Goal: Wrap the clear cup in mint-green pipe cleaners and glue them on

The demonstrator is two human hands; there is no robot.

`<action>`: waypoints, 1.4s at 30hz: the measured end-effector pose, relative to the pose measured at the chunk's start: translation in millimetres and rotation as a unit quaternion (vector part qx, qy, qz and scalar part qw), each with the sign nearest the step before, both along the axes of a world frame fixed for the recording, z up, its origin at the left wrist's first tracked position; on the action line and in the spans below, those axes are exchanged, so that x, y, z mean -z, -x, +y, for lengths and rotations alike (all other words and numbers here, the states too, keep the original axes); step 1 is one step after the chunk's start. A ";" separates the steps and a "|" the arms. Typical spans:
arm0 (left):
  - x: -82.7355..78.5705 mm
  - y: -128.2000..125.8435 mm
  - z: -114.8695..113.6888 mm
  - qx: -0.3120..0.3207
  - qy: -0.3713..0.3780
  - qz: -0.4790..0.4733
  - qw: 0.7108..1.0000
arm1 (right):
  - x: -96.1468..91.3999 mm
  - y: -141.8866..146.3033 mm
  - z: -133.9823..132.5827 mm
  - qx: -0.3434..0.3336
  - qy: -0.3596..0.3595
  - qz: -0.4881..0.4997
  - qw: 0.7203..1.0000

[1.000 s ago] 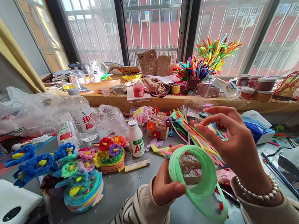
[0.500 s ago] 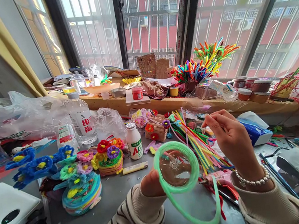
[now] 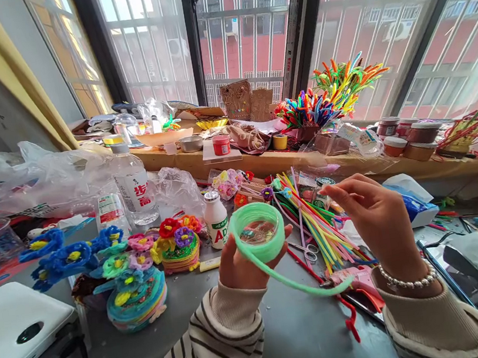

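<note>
At a cluttered grey table point(image 3: 164, 343) beneath barred windows facing a red building, your left hand point(image 3: 244, 264) holds a coiled green pipe-cleaner ring point(image 3: 257, 231) above the table, its loose tail trailing rightward; that grip is closed on the ring. Your right hand point(image 3: 381, 221) hovers just beside it, fingers pinched narrow, on what you cannot tell. One small white drink bottle point(image 3: 216, 218) and one clear plastic water bottle point(image 3: 133, 183) stand behind; two stacked pipe-cleaner flower coasters point(image 3: 136, 297) lie left.

Grey table point(image 3: 305, 335) is packed: pipe-cleaner flowers point(image 3: 132, 277), white bottle point(image 3: 217, 219), water bottle point(image 3: 134, 185), loose pipe cleaners point(image 3: 316, 221), scissors point(image 3: 305, 251), white box point(image 3: 15, 329).
</note>
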State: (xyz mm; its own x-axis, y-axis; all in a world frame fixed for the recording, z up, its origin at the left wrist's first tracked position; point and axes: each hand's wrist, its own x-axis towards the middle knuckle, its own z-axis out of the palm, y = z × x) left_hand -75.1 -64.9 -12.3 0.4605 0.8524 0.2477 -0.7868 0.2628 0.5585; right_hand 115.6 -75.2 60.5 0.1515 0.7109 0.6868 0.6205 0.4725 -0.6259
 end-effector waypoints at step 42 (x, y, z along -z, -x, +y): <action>-0.9 4.9 7.3 -0.009 0.061 -0.067 0.996 | 12.9 4.3 16.1 -0.126 0.084 -0.110 0.982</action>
